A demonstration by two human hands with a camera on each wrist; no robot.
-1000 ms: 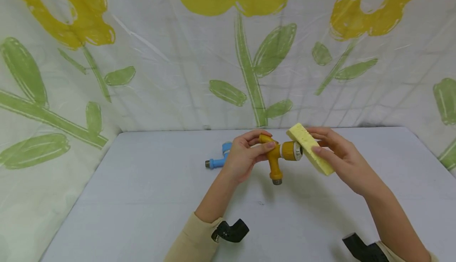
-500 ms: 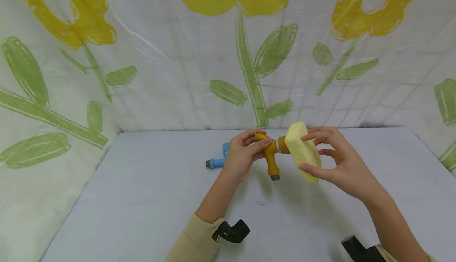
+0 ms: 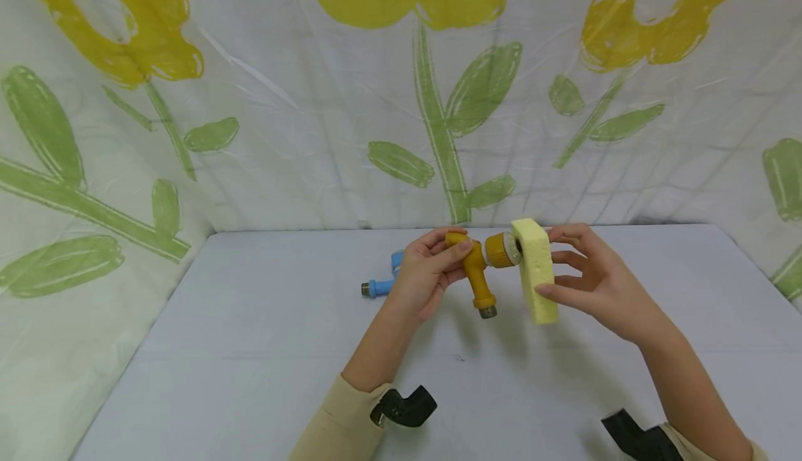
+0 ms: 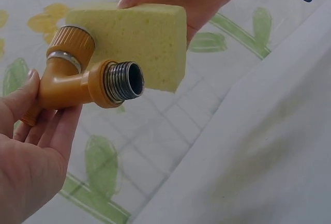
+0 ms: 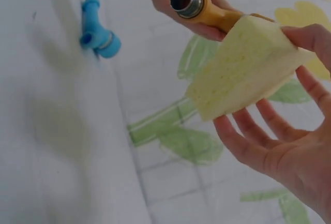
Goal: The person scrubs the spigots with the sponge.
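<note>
My left hand (image 3: 422,276) grips an orange-yellow faucet (image 3: 477,274) by its spout end, above the table. The faucet's threaded metal inlet points down in the head view; in the left wrist view the dark opening of this faucet (image 4: 67,89) faces the camera. A pale yellow sponge (image 3: 537,273) is pinched between the thumb and fingers of my right hand (image 3: 601,283). One broad face of the sponge is against or very close to the faucet's round knob end. In the right wrist view the sponge (image 5: 243,69) hides most of the faucet.
A blue faucet (image 3: 380,287) lies on the white table (image 3: 282,322) behind my left hand, partly hidden by it; the right wrist view shows the whole blue faucet (image 5: 95,27). A flower-printed white sheet (image 3: 288,134) rises behind the table's far edge.
The sponge has turned from a slant, through showing its broad face, to nearly upright at the knob end. The orange-yellow faucet has tilted slightly and shifted a little left. Both hands keep their holds.
</note>
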